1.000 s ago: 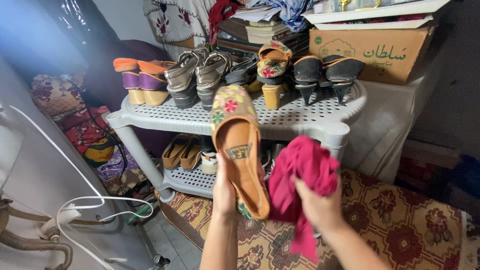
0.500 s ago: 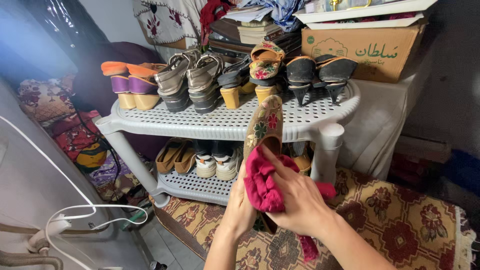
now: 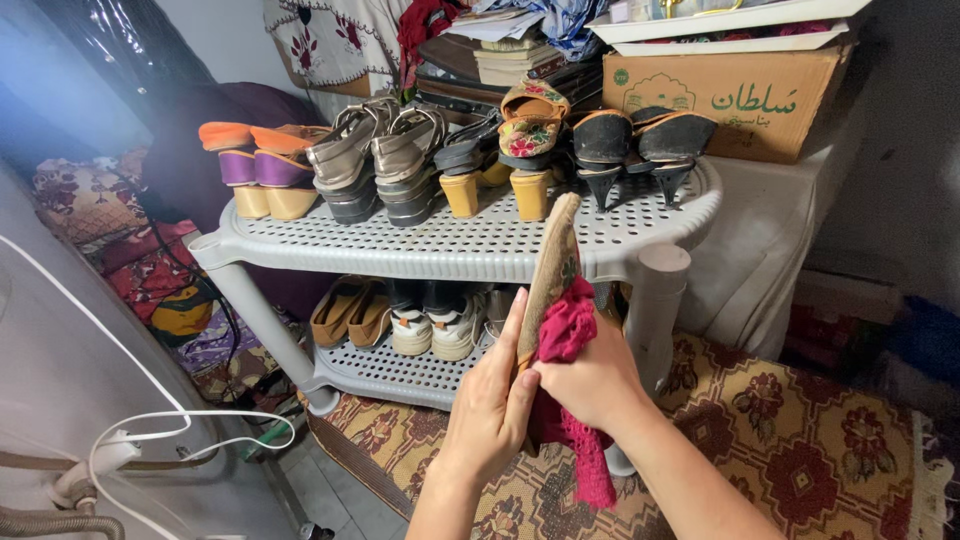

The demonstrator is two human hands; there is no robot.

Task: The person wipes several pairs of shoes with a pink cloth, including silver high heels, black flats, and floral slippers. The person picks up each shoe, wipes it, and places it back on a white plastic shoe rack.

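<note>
The left hand (image 3: 487, 405) was clamped on the heel end of the flat embroidered shoe (image 3: 551, 275), which had turned edge-on and upright since a second earlier. The right hand (image 3: 592, 385) was closed on the pink cloth (image 3: 566, 335), now pressed against the shoe's side, before the grey shoe rack (image 3: 480, 245).

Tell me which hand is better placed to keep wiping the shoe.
Right, probably. The right hand already presses the red cloth against the shoe, while the left hand grips the shoe's lower end, holding it on edge.
</note>
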